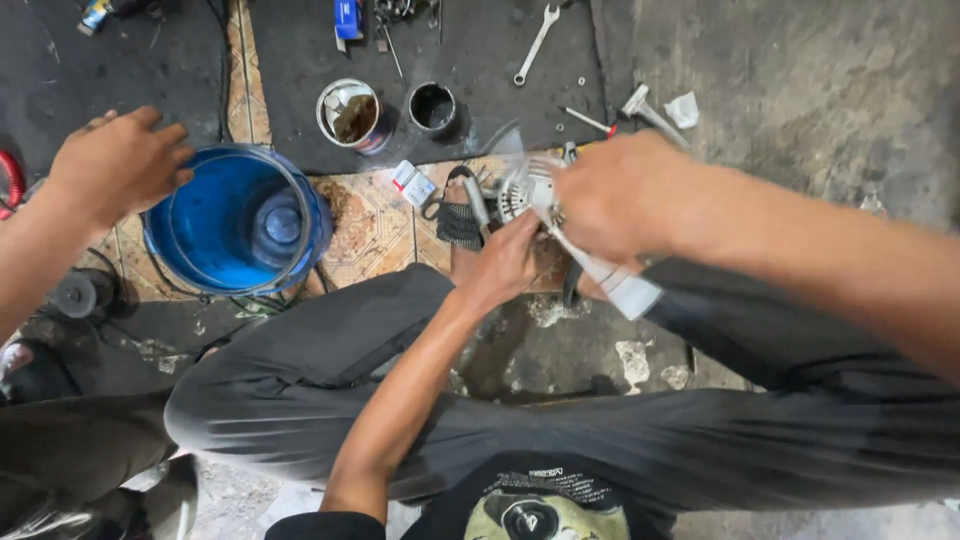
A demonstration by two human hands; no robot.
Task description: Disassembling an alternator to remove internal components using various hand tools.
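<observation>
The person sits on the floor (pixel 800 90) with knees spread, both hands meeting over a small round metal part (pixel 520 190) with fins, held just above a sandalled foot (pixel 458 222). The left hand (pixel 505 262) grips the part from below, fingers closed on it. The right hand (pixel 610 195) is blurred, closed around a white tube (pixel 625 290) that slants down toward the lap.

To the left, another person's hand (pixel 120 160) hovers, fingers loosely curled, at the rim of a blue bucket (pixel 235 220). Beyond lie two tins (pixel 352 115), a wrench (pixel 535 42) and a hammer (pixel 645 108) on a dark mat (pixel 480 60).
</observation>
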